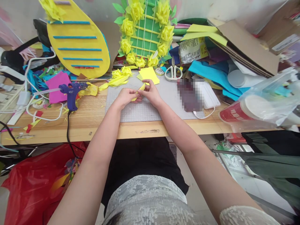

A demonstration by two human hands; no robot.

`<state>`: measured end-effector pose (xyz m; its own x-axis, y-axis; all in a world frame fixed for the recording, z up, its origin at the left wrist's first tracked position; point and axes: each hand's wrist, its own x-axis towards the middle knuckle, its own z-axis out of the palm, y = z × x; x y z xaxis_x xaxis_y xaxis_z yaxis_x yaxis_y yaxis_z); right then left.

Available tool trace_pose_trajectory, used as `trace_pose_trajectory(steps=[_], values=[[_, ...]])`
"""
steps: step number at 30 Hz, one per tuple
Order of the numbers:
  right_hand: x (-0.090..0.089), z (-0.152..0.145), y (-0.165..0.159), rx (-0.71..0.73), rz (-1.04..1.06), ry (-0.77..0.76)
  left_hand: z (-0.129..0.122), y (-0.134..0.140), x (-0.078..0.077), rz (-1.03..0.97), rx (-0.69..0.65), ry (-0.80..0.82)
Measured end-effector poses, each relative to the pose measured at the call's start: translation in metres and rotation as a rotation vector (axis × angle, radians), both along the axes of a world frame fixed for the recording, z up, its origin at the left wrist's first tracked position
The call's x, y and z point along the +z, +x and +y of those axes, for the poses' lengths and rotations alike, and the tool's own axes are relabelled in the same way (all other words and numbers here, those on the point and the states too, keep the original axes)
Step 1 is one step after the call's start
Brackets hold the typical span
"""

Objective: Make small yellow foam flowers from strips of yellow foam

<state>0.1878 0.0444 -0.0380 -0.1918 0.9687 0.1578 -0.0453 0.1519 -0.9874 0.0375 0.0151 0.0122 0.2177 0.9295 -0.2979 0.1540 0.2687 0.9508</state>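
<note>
Between my two hands is a small folded piece of yellow paper, held over the grey cutting mat. My left hand pinches its lower end, and the fingers of my right hand close on its upper end. Just beyond my hands lies a stack of yellow paper squares. Several yellow paper flowers and petals rest to the left of it. Scissors with white handles lie behind my right hand. Part of the held paper is hidden by my fingers.
A purple glue gun with its cable stands on the left. At the back lean a yellow oval board and a green panel with yellow flowers. A white power bank and a bagged red cup sit to the right.
</note>
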Motion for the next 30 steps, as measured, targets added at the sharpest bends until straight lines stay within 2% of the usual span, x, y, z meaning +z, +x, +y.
trace_pose_trajectory(steps=[5,16,23,30], values=[[0.001,-0.001,-0.004,-0.065,0.002,-0.067,0.0,0.0,-0.001,0.001,-0.001,-0.011],[0.015,-0.004,-0.002,-0.205,0.072,-0.121,-0.002,0.0,0.007,0.016,-0.015,-0.054],[0.018,-0.004,-0.003,-0.214,0.073,-0.116,-0.002,-0.002,0.008,0.007,-0.027,-0.067],[0.012,-0.001,-0.003,-0.181,0.048,-0.044,-0.003,0.0,0.007,0.008,0.004,-0.065]])
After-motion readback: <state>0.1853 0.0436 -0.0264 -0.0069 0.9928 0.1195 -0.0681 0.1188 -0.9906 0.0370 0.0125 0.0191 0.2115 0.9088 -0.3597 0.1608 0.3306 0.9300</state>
